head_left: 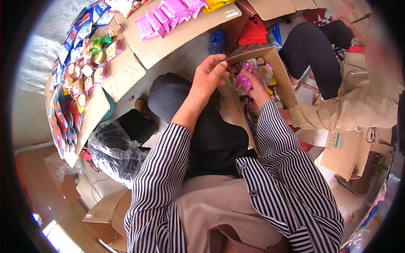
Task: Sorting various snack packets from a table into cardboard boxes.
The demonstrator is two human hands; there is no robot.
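My left hand (210,74) is raised over the near left edge of an open cardboard box (281,74), fingers curled, thumb near the forefinger; whether something small is between them cannot be told. Inside the box, my right hand (257,85) reaches among wrapped snacks, its fingers at a shiny purple-pink packet (243,77). The fingers are partly hidden, so a firm grip cannot be made out. Around them in the box lie small packets in yellow, green and clear wrappers.
Cardboard-topped surface (164,53) holds pink packets (171,15), small wrapped cakes (88,71) and blue-white pouches (79,31). A co-worker's tan sleeve (341,117) reaches to the box's right side. Blue bottle (216,42), red bags (253,33), clear plastic bag (117,151) and cardboard boxes (107,212) stand around.
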